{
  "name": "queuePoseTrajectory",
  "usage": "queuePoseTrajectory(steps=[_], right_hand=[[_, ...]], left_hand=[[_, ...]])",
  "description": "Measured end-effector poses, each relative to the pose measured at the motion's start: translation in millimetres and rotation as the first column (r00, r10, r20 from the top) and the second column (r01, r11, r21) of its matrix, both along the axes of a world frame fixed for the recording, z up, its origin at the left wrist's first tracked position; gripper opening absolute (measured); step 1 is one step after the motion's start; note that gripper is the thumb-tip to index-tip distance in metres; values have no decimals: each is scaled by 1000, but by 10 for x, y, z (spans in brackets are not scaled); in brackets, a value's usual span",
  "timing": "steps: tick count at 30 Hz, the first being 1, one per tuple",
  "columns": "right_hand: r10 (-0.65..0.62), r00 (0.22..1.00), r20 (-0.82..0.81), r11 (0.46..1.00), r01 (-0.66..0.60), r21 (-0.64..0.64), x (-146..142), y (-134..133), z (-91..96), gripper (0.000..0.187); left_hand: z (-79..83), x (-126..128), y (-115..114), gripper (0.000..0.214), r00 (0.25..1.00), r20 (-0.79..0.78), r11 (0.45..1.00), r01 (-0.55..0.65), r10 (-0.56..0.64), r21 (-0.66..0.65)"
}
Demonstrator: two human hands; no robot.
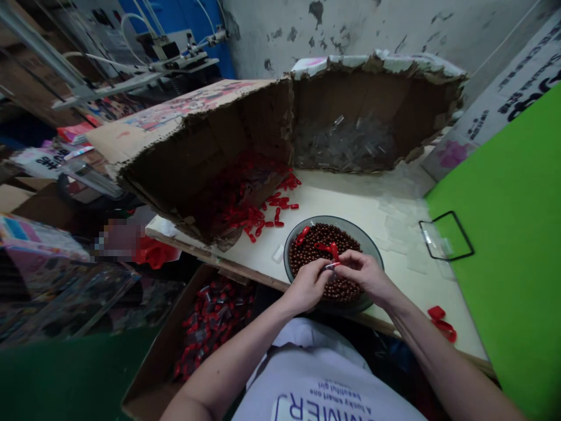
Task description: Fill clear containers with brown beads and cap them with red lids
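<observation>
My two hands meet over a bowl [289,257] filled with dark brown beads [342,234]. My left hand [309,283] is closed in a pinch on a small clear plastic tube [329,266]. Against it, my right hand [366,272] pinches a red plastic cap [335,251]. The fingers partly hide where the two pieces meet, so I cannot tell whether they are joined. Another red piece [302,235] lies on the beads at the bowl's left side.
A torn cardboard box [193,111] spills red pieces [263,219]; a second box [377,88] holds clear tubes [346,140]. Below left, a carton [153,351] contains red-and-clear pieces [210,321]. A green panel [517,234] borders the white table [350,196] at right.
</observation>
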State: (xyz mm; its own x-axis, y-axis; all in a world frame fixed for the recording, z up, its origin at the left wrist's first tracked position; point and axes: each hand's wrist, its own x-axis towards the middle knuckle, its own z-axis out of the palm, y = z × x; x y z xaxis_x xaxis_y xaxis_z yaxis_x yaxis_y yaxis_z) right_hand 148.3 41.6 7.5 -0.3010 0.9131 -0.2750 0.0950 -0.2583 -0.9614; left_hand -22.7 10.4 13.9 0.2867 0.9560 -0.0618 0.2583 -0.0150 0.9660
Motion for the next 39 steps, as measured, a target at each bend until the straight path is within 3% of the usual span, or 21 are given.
queuePoseTrajectory(steps=[3, 7, 10, 13, 17, 21, 25, 27, 31, 35, 39], right_hand=[[-64, 998, -6, 998, 64, 3, -45, -61, -59, 30], [-82, 996, -35, 992, 78, -98, 5, -11, -23, 39], [-60, 992, -114, 976, 34, -214, 43, 174, 35, 47], [-70, 967, -246, 968, 7, -250, -22, 402, 37, 40], [-3, 935, -355, 968, -87, -237, -170, 543, 8, 35], [104, 960, -259, 974, -151, -170, -241, 434, 31, 29], [-23, 991, -128, 999, 28, 40, -329, 293, 49, 24], [-86, 991, -98, 992, 95, 83, -371, 253, 56, 26], [-164, 983, -80, 985, 168, 49, -390, 173, 67, 35], [-270, 954, -129, 959, 279, 57, -411, 58, -10, 37], [-378, 887, -267, 923, 339, -181, -553, -10, -103, 42]], left_hand=[[-38, -29, 22, 24, 1000, 5, 1000, -5, 5, -5], [-103, -52, 59, 27, 979, 202, 982, 15, 23, -187], [-110, -47, 73, 33, 927, 373, 937, 104, 30, -334], [-108, -13, 68, 39, 887, 459, 874, 177, 58, -453], [-146, 25, 59, 43, 873, 464, 822, 148, 153, -550], [-237, 56, 63, 46, 880, 420, 844, 42, 223, -535], [-300, 190, 47, 51, 919, 293, 899, -124, 264, -420], [-288, 272, 26, 53, 926, 245, 920, -195, 286, -340], [-206, 331, -33, 53, 944, 121, 937, -277, 306, -213], [-194, 259, -98, 50, 959, 13, 948, -278, 283, -154], [-263, 207, -128, 51, 956, 38, 930, -275, 292, -242]])
